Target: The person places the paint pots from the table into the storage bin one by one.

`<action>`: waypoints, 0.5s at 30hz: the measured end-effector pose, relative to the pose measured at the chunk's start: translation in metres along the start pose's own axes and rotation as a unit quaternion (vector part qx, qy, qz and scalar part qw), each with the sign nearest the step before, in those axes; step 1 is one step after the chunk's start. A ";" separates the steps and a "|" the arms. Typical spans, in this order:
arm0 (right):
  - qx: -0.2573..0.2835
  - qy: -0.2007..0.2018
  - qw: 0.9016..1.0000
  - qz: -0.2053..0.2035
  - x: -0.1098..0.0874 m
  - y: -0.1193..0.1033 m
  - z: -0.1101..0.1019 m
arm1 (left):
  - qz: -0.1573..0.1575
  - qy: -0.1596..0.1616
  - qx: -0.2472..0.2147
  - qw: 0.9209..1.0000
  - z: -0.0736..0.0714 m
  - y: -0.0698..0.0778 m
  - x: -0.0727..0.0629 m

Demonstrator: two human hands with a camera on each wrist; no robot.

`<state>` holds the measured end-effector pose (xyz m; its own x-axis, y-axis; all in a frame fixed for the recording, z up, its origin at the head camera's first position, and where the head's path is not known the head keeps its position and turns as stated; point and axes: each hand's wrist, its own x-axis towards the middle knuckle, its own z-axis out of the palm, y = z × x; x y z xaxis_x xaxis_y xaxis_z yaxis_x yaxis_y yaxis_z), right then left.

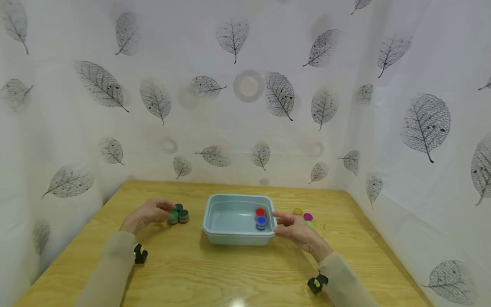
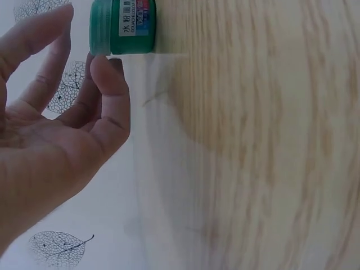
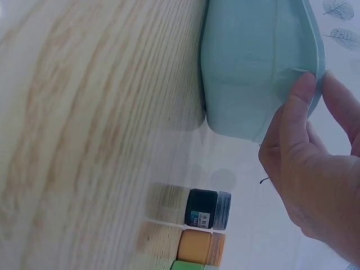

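My left hand (image 1: pixel 150 214) is at the green paint jar (image 1: pixel 173 218), fingers spread and bent around it. In the left wrist view, one fingertip is right under the lid of this gouache jar (image 2: pixel 132 25), while another finger stands apart from it. Two darker green jars (image 1: pixel 183 216) stand beside it. My right hand (image 1: pixel 299 232) pinches the right rim of a pale blue plastic tub (image 1: pixel 239 239). The right wrist view has the tub's rim (image 3: pixel 319 50) between the fingertips. Inside the tub, at its right end, are a red-lidded jar (image 1: pixel 260 212) and a blue jar (image 1: pixel 261 222).
Behind my right hand are a yellow-lidded jar (image 1: pixel 297 211), a magenta-lidded jar (image 1: pixel 308 217) and a light green one (image 1: pixel 310 224), partly hidden. A dark jar (image 3: pixel 202 208) shows in the right wrist view. Leaf-printed curtains (image 1: pixel 245 128) enclose the wooden table (image 1: pixel 215 273).
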<state>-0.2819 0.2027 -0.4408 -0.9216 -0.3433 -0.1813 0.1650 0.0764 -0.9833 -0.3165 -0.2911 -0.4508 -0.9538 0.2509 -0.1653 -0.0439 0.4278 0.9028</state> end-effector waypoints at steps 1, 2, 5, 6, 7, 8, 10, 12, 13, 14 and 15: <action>0.000 0.001 1.000 0.002 0.000 0.000 0.000 | 0.001 -0.006 -0.002 1.000 0.000 -0.001 0.000; 0.001 0.002 1.000 0.003 0.000 0.001 0.000 | -0.001 -0.008 -0.007 1.000 0.000 -0.002 0.001; 0.006 0.005 1.000 0.006 0.000 0.002 0.000 | 0.000 -0.020 -0.018 1.000 0.000 -0.005 0.002; 0.006 0.004 1.000 0.005 0.000 0.002 0.000 | -0.001 -0.024 -0.023 0.999 -0.001 -0.006 0.003; 0.006 0.004 1.000 0.005 0.000 0.002 0.000 | -0.002 -0.028 -0.026 0.999 -0.001 -0.007 0.004; 0.006 0.003 1.000 0.004 0.001 0.002 0.000 | -0.004 -0.030 -0.028 0.999 -0.001 -0.007 0.004; 0.006 0.000 1.000 0.003 0.001 0.001 0.000 | -0.007 -0.034 -0.034 0.999 -0.002 -0.008 0.006; 0.005 -0.002 1.000 0.002 0.002 0.000 -0.001 | -0.011 -0.038 -0.036 0.999 -0.003 -0.009 0.008; 0.005 -0.002 1.000 0.003 0.001 0.000 -0.001 | -0.013 -0.040 -0.036 0.998 -0.003 -0.010 0.009; 0.005 -0.002 1.000 0.004 0.001 0.000 -0.001 | -0.014 -0.042 -0.035 0.998 -0.003 -0.010 0.009; 0.007 -0.001 1.000 0.004 0.001 0.000 -0.001 | -0.016 -0.045 -0.034 0.998 -0.003 -0.010 0.010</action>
<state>-0.2832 0.2031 -0.4410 -0.9191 -0.3451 -0.1899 0.1779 0.0664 -0.9818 -0.3266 -0.2955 -0.4601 -0.9211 0.3166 -0.2265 -0.0963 0.3783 0.9206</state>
